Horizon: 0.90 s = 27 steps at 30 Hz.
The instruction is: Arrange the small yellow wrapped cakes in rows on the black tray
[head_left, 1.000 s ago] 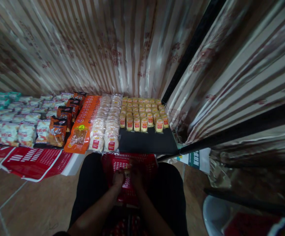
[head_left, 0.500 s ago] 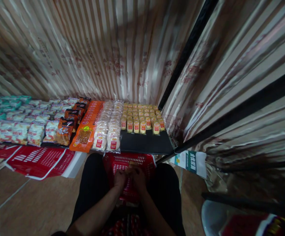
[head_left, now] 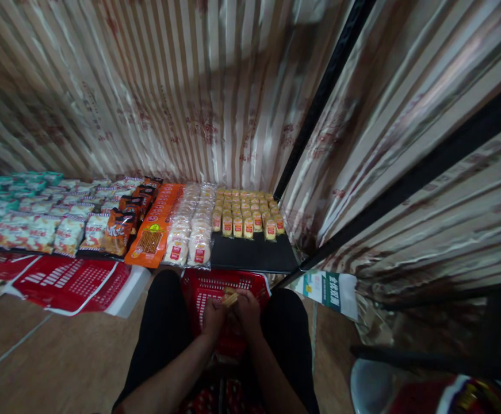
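Observation:
My left hand (head_left: 213,317) and my right hand (head_left: 247,311) meet over a red plastic basket (head_left: 250,283) held between my knees. Both hands are closed on a small yellow snack packet (head_left: 230,298) raised above the basket. Just beyond the basket is a low black shelf (head_left: 254,256). On it stand rows of small yellow packets (head_left: 245,213), two columns of white round cakes in clear wrap (head_left: 192,227), and a long orange packet (head_left: 155,227).
Further left on the shelf lie brown snack bags (head_left: 118,227), white bags (head_left: 38,230) and teal packs (head_left: 0,190). A red and white sign (head_left: 67,279) fronts the shelf. Striped curtains hang behind and to the right. A black frame post (head_left: 319,98) rises at the shelf corner. A white stool (head_left: 368,385) stands at lower right.
The view has tilted slightly. My hands have lifted a little and the yellow packet between them shows more clearly above the basket.

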### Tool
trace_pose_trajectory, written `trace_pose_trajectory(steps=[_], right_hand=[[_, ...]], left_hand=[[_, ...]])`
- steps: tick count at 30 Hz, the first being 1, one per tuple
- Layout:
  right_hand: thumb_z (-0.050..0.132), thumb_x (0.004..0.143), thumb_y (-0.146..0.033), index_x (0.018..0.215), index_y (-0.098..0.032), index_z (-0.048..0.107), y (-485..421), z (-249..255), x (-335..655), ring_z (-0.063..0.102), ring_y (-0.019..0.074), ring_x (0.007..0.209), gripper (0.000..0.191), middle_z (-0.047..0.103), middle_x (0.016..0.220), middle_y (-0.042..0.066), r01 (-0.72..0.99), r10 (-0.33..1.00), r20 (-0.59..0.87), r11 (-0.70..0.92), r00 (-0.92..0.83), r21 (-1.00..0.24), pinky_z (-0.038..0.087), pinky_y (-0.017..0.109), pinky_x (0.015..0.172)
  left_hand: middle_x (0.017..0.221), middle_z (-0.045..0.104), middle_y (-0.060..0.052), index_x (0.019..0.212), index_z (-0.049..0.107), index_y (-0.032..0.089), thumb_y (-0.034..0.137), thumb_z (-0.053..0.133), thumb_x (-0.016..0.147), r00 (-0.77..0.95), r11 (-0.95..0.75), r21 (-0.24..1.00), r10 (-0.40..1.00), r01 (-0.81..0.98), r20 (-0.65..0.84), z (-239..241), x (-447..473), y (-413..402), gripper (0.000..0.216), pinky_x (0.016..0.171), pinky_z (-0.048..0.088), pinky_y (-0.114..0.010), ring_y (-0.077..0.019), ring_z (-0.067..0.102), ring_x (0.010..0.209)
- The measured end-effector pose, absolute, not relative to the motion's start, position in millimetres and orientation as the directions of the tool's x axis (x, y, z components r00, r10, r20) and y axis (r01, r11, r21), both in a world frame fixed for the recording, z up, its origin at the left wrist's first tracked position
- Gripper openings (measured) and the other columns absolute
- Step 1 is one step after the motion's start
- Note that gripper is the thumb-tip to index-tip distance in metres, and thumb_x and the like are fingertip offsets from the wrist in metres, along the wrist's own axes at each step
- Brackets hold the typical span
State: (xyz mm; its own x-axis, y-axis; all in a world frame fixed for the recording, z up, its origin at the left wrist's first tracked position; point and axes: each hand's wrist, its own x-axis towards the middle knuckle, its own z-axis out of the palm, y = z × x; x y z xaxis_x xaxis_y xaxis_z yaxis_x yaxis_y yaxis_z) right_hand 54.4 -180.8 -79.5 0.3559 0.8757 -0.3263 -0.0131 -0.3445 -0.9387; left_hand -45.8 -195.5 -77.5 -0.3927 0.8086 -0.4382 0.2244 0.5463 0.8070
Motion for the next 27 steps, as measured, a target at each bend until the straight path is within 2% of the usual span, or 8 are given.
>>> trace_pose_trajectory(steps=[4, 10, 17, 22, 27], right_hand=[[0.052, 0.054, -0.038, 0.068, -0.021, 0.061, -179.9, -75.5, 56.4, 0.061, 0.0195, 0.063, 0.023, 0.066, 0.063, 0.001, -0.075, 0.864, -0.319, -0.315, 0.39, -0.946, 0.048, 0.029, 0.059], [0.058, 0.055, -0.041, 0.069, -0.02, 0.063, -174.8, -68.4, 57.7, 0.063, 0.0198, 0.072, 0.026, 0.07, 0.08, 0.005, -0.15, 0.888, -0.259, -0.217, 0.38, -0.965, 0.048, 0.029, 0.066], [0.062, 0.06, -0.039, 0.07, -0.022, 0.067, -169.7, -64.3, 63.4, 0.062, 0.0196, 0.07, 0.021, 0.069, 0.075, 0.004, -0.135, 0.892, -0.22, -0.18, 0.396, -0.974, 0.049, 0.032, 0.066], [0.065, 0.053, -0.036, 0.071, -0.022, 0.067, -169.3, -62.3, 68.9, 0.062, 0.0204, 0.067, 0.023, 0.068, 0.075, 0.004, -0.247, 0.872, -0.278, -0.19, 0.402, -0.95, 0.05, 0.033, 0.063], [0.066, 0.047, -0.034, 0.07, -0.021, 0.065, -170.6, -56.7, 68.6, 0.06, 0.0176, 0.058, 0.027, 0.067, 0.069, 0.002, -0.38, 0.846, -0.364, -0.212, 0.391, -0.9, 0.048, 0.032, 0.058]], left_hand=[[0.056, 0.055, 0.004, 0.058, 0.044, 0.021, 0.01, 0.054, 0.066, -0.389, 0.512, 0.844, 0.818, 0.158, -0.423, -66.7, -45.5, -198.6, 0.017, 0.063, 0.045, -0.024, -0.0139, 0.057, 0.061], [0.056, 0.056, 0.003, 0.058, 0.046, 0.021, 0.013, 0.054, 0.067, -0.364, 0.468, 0.88, 0.836, 0.082, -0.411, -51.7, -43.8, -200.0, 0.015, 0.06, 0.046, -0.024, -0.014, 0.058, 0.058], [0.061, 0.057, 0.001, 0.061, 0.048, 0.02, 0.013, 0.056, 0.067, -0.328, 0.416, 0.904, 0.871, 0.098, -0.365, -46.3, -40.0, -199.7, 0.012, 0.063, 0.046, -0.025, -0.0152, 0.058, 0.062], [0.068, 0.059, 0.0, 0.07, 0.051, 0.019, 0.014, 0.058, 0.068, -0.316, 0.4, 0.91, 0.882, 0.112, -0.349, -50.6, -35.4, -199.9, 0.008, 0.068, 0.047, -0.027, -0.0165, 0.06, 0.07], [0.082, 0.062, -0.004, 0.08, 0.056, 0.016, 0.009, 0.058, 0.064, -0.33, 0.366, 0.922, 0.892, 0.126, -0.309, -42.0, -34.6, -200.9, 0.017, 0.074, 0.047, -0.028, -0.0183, 0.062, 0.081]])
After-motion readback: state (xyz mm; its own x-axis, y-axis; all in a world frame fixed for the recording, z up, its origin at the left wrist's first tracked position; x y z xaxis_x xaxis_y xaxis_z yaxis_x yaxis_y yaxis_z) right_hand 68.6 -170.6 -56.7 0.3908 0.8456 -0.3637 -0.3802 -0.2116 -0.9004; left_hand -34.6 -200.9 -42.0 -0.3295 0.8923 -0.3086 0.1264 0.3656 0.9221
